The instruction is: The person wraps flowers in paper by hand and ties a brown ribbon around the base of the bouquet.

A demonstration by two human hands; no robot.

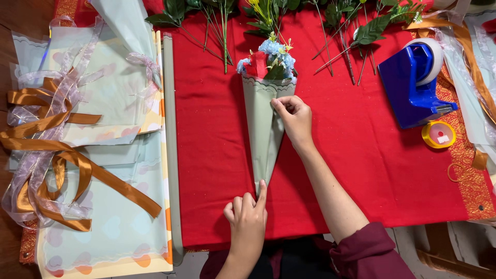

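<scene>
A small bouquet of blue and red artificial flowers [269,58] lies on the red cloth [217,155], wrapped in a pale green paper cone [262,124] whose tip points toward me. My left hand [247,219] pinches the cone's narrow bottom tip. My right hand [293,118] presses on the cone's right edge near the top, fingers curled onto the paper fold.
Sheets of pastel wrapping paper [108,155] with orange and sheer ribbons [46,150] lie at the left. Green leafy stems [341,26] spread along the far edge. A blue tape dispenser [413,82] and a yellow tape roll [438,134] sit at the right.
</scene>
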